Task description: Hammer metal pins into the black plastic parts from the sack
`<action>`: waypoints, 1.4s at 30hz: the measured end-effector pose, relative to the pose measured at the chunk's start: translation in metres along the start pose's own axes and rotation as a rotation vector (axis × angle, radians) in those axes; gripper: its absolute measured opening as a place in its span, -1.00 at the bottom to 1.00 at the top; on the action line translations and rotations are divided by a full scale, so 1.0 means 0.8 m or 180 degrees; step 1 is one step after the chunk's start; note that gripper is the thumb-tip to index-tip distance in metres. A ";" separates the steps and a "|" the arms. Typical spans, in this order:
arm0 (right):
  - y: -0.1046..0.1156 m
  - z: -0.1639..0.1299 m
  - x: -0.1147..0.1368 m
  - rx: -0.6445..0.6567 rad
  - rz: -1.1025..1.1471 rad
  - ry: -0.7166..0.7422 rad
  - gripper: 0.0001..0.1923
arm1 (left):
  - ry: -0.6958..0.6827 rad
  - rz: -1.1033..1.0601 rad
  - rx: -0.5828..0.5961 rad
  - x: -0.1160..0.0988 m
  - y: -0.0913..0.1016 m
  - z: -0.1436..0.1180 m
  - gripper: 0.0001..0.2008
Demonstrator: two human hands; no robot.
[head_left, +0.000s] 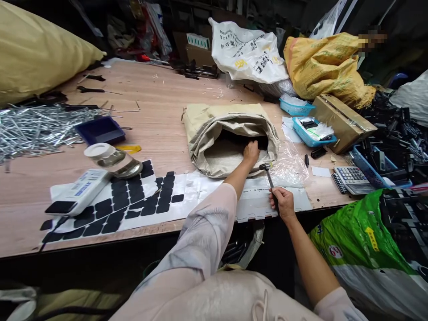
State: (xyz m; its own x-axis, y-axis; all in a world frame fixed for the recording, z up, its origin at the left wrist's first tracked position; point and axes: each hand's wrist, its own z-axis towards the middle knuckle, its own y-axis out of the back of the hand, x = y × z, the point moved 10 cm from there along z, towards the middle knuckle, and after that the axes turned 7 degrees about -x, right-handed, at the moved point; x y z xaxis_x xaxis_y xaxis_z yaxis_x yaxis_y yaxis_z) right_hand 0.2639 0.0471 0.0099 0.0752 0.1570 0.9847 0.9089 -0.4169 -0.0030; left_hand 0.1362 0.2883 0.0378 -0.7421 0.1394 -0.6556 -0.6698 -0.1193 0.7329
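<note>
On the table a beige woven sack [203,147] lies on its side with its mouth toward me. My left hand [251,152] reaches into the mouth, its fingers curled; anything in them is hidden in the dark inside. My right hand [283,203] is closed around the black handle of a small hammer [270,177]. Its grey shaft points up and away from me, and the dark head is close to the sack's lower right rim. Clear plastic film [290,167] is spread to the right of the sack.
Loose metal rods [40,129] are heaped at the left, near a dark blue tray [100,130], a lidded jar [113,160] and a white power strip [80,191]. Right of the sack are blue baskets [297,107], a cardboard box [344,120], a calculator [352,179] and a green sack [354,232].
</note>
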 end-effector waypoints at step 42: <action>0.006 -0.042 0.061 -0.0494 -0.2537 0.1925 -0.73 | -0.0440 -0.0660 0.0220 0.065 0.090 -0.217 -0.83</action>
State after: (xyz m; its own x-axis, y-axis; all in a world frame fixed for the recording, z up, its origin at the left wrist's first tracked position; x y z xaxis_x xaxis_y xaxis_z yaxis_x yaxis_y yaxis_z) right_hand 0.2581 0.0223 0.0640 -0.7898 -0.0215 0.6129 0.5370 -0.5070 0.6742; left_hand 0.0451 0.1161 0.0250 -0.5757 0.2874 -0.7655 -0.8006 -0.0074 0.5992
